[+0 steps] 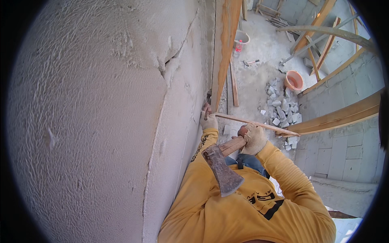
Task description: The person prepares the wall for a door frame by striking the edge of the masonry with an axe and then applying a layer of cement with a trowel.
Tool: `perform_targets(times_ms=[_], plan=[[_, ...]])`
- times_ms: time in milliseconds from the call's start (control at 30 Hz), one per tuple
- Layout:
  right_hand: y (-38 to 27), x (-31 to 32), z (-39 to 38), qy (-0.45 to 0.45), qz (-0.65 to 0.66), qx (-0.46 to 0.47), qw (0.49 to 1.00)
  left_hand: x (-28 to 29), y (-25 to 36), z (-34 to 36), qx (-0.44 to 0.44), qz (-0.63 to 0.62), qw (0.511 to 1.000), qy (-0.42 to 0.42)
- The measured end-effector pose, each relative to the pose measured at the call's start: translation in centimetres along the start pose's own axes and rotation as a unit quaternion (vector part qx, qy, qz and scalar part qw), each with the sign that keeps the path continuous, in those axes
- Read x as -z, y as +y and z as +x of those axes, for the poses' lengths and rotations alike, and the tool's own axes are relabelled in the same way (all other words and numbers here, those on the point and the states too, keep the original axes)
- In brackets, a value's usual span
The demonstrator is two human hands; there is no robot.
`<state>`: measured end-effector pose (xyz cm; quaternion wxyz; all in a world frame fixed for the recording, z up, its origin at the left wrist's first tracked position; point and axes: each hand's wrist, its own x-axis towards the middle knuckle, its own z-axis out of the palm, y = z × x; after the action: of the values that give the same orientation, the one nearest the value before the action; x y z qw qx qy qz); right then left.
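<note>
My gloved left hand is closed on a slim dark metal piece, too small to name surely, beside a plastered wall at the lower end of an upright timber board. My gloved right hand grips the wooden handle of an axe, its rusty head hanging over my yellow-sleeved body. A thin wooden batten runs from near my left hand across to a timber beam on the right; whether either hand touches it is unclear.
Broken pale block pieces, an orange bucket, a white bucket, a red bottle and a hammer lie on the dusty floor. Timber beams, a slanted pole and block walls stand along the right.
</note>
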<state>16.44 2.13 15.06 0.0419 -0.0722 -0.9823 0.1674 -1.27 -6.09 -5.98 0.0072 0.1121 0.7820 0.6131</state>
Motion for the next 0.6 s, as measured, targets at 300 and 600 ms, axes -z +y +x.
perform_targets(times_ms=[300,600], plan=[[0.6,0.1,-0.3,-0.124,-0.034,-0.127,0.984,0.8,-1.4,0.4,-0.040,0.018,0.999,0.018],[1.4,-4.0,0.2,-0.179,-0.045,-0.205,0.961,0.7,-2.1,0.0,0.002,-0.012,1.000,-0.003]])
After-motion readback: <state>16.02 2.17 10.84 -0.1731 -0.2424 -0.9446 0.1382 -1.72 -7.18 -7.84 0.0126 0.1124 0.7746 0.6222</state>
